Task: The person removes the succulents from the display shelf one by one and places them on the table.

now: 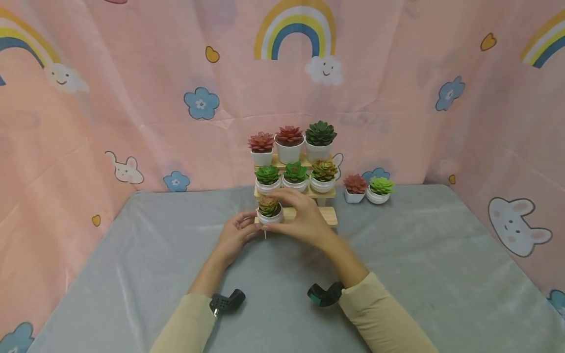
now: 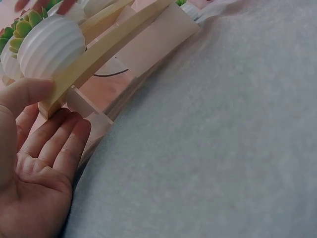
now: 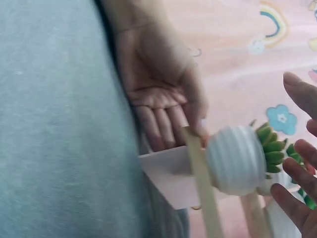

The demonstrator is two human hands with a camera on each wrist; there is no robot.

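Observation:
A potted succulent (image 1: pixel 269 211) with green, reddish-tipped leaves and a ribbed white pot (image 3: pixel 237 159) stands at the left end of the lowest shelf (image 1: pixel 328 215) of a tiered wooden stand. My left hand (image 1: pixel 234 238) pinches that shelf's left end, thumb (image 2: pixel 29 94) on top and fingers curled underneath. Around the succulent is my right hand (image 1: pixel 306 220), its thumb and fingers spread apart. In the right wrist view, a gap shows between the right fingers (image 3: pixel 297 186) and the pot.
Three succulents, with a green one (image 1: pixel 295 174) in the centre, fill the middle shelf. Three more, including a dark green one (image 1: pixel 321 137), line the top. On the grey cloth (image 1: pixel 419 255) right of the stand sit a red succulent (image 1: pixel 355 189) and a bright green one (image 1: pixel 379 190).

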